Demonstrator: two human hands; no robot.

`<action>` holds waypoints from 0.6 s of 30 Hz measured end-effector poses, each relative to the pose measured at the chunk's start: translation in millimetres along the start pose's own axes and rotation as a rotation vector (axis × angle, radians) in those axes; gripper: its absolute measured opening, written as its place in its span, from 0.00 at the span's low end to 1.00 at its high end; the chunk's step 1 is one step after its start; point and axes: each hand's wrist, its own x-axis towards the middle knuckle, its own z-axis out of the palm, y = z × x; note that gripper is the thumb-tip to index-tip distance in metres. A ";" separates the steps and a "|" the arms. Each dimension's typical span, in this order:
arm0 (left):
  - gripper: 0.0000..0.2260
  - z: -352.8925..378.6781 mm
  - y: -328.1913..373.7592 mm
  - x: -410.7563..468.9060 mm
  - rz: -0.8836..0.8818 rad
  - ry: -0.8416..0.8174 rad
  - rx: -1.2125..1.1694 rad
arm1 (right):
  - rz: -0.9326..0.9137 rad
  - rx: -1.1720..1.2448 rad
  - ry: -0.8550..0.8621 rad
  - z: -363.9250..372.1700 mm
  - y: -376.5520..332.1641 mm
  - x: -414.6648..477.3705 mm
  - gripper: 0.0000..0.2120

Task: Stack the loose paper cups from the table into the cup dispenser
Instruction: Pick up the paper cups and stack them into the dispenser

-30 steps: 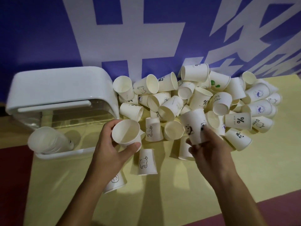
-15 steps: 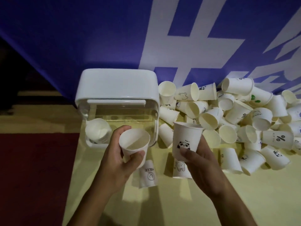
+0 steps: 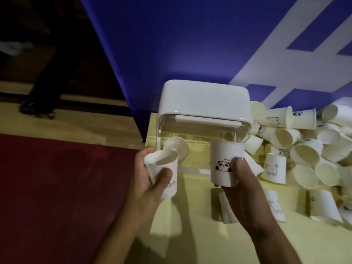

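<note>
My left hand (image 3: pixel 146 180) grips a white paper cup with "HELLO" lettering (image 3: pixel 164 168), its mouth tilted up toward the dispenser. My right hand (image 3: pixel 245 189) holds a panda-print cup (image 3: pixel 224 161) upright just in front of the dispenser's clear lower part. The cup dispenser (image 3: pixel 204 100) is a white-topped box with a transparent body and a stack of cups (image 3: pixel 176 145) lying inside at its left end. The left-hand cup almost touches that stack. A heap of loose cups (image 3: pixel 308 141) lies to the right on the yellow table (image 3: pixel 190 235).
A blue wall with white lettering (image 3: pixel 190 44) stands right behind the dispenser and the heap. Left of the table's edge lie a dark red carpet (image 3: pixel 57 187) and a wooden floor strip (image 3: pixel 76 124). A few cups (image 3: pixel 274 204) lie near my right forearm.
The view has swung left and closer to the dispenser. Both hands moved toward it with their cups; the left-hand cup now sits by the stack inside.
</note>
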 end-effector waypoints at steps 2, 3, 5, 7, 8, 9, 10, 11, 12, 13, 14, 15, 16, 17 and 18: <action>0.31 -7.2 1.9 5.4 0.000 0.014 -0.048 | -0.027 -0.037 0.003 5.9 3.3 1.1 0.24; 0.32 -10.5 1.9 8.6 0.007 0.017 -0.050 | -0.041 -0.083 0.006 8.4 4.1 1.4 0.24; 0.30 -16.2 -0.2 16.8 0.057 0.031 0.001 | -0.076 -0.182 0.037 10.2 4.2 1.5 0.22; 0.30 -18.3 0.3 25.5 0.110 0.054 0.049 | -0.117 -0.267 0.069 8.8 3.6 2.3 0.20; 0.30 -17.6 2.3 29.7 0.130 0.063 0.065 | -0.125 -0.314 0.073 8.0 3.3 3.0 0.22; 0.30 -16.3 4.1 34.1 0.145 0.068 0.087 | -0.129 -0.365 0.073 6.7 3.7 4.0 0.25; 0.30 -14.0 7.0 38.0 0.162 0.065 0.115 | -0.133 -0.407 0.068 6.1 3.9 4.7 0.27; 0.30 -11.4 9.4 41.3 0.184 0.059 0.150 | -0.136 -0.437 0.060 5.6 4.5 5.1 0.28; 0.31 -8.5 11.1 43.8 0.204 0.053 0.182 | -0.135 -0.451 0.055 4.7 4.9 5.0 0.30; 0.34 -6.0 10.6 46.1 0.221 0.046 0.212 | -0.134 -0.455 0.056 3.7 5.6 4.9 0.30; 0.36 -4.1 8.6 48.3 0.236 0.032 0.241 | -0.137 -0.453 0.060 3.4 5.5 4.3 0.30; 0.36 -2.3 5.6 50.2 0.252 0.018 0.286 | -0.143 -0.450 0.064 2.5 5.9 3.8 0.29; 0.37 -0.4 2.5 52.0 0.268 0.005 0.345 | -0.150 -0.446 0.067 1.5 6.1 2.7 0.29; 0.36 1.1 -1.3 53.8 0.275 -0.008 0.401 | -0.156 -0.442 0.072 0.1 6.9 1.7 0.29; 0.36 2.6 -4.6 55.6 0.274 -0.020 0.439 | -0.156 -0.436 0.085 -1.2 7.2 0.7 0.31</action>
